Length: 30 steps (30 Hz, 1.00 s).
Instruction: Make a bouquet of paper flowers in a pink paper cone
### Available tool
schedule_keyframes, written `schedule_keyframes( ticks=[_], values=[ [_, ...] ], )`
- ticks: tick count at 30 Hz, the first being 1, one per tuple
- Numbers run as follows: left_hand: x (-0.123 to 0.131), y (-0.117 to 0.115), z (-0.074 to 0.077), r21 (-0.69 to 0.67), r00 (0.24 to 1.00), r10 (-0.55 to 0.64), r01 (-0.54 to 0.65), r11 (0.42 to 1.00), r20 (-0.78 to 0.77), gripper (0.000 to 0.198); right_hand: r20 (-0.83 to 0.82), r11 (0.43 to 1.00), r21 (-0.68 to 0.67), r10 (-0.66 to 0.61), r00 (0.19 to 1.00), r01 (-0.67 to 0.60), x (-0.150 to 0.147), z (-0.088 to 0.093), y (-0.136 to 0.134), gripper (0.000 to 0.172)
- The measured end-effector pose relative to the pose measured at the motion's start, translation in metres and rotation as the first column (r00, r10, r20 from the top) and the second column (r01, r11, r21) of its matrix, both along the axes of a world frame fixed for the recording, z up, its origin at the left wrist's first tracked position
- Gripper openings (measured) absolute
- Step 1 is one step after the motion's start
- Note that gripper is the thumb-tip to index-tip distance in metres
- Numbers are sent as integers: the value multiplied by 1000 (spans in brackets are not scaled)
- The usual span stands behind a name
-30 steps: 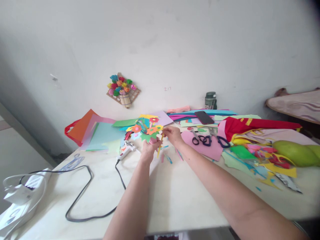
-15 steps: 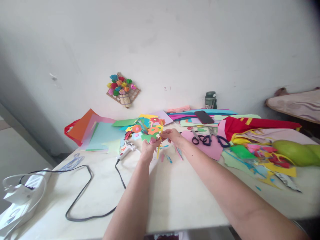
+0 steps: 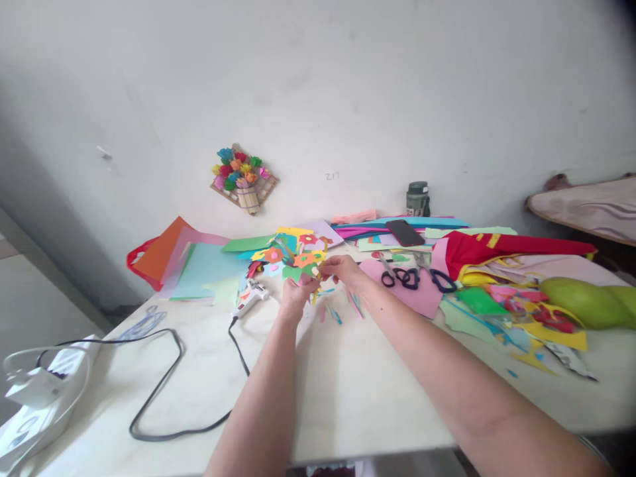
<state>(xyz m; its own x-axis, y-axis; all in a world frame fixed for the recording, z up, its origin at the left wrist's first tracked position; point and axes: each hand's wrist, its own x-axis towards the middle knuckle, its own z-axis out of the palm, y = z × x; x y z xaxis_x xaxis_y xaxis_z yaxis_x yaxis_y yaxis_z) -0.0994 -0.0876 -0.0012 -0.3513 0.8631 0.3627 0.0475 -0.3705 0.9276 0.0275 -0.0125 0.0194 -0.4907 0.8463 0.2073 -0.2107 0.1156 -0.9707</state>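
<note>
Over the middle of the table, my left hand point(image 3: 297, 295) is closed, thumb and fingers pinched on a yellow paper strip point(image 3: 315, 298). My right hand point(image 3: 340, 267) reaches in from the right, its fingertips pinched at the upper part of the same strip. Just beyond both hands is a cluster of colourful cut paper flowers, with an orange flower point(image 3: 273, 256) and another orange flower point(image 3: 304, 260) on top. My fingers hide part of the strip, so whether it joins the flowers I cannot tell. Left of my left hand lies a white glue gun point(image 3: 250, 299).
The glue gun's black cord point(image 3: 173, 437) loops toward a white power strip point(image 3: 64, 364). Scissors point(image 3: 408, 278) lie on pink paper at right, near a phone point(image 3: 405, 232), a red cloth point(image 3: 521, 242) and paper scraps point(image 3: 561, 339). A bottle point(image 3: 418, 199) stands by the wall.
The yellow strip's lower end has risen and shows less below my fingers. The orange flowers have shifted very slightly. Both hands stay in nearly the same place.
</note>
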Motion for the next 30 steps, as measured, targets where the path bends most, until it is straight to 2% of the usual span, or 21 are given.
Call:
schedule_keyframes(
  ticks=[6,13,19,21,26,30],
  values=[
    [-1,2,-3,0,1000,0,0,1000,15,16,-71,984,27,-173,982,175,-2,3,-3,17],
    [1,-2,1,-47,999,44,-45,998,-14,16,23,999,-31,23,999,-22,2,0,-1,15],
    [-1,1,-1,-15,1000,25,-25,1000,-14,15,-54,993,51,-100,994,102,-2,1,-2,11],
    [-1,1,-1,-27,999,40,-40,999,-6,15,-52,995,43,-91,994,93,-2,1,-2,10],
    [1,-2,2,-55,999,53,-54,997,-7,15,16,999,9,45,999,-45,0,-3,0,10],
    [2,-2,2,-41,999,40,-40,998,2,15,21,994,83,-69,997,67,-3,-3,0,6]
  ],
)
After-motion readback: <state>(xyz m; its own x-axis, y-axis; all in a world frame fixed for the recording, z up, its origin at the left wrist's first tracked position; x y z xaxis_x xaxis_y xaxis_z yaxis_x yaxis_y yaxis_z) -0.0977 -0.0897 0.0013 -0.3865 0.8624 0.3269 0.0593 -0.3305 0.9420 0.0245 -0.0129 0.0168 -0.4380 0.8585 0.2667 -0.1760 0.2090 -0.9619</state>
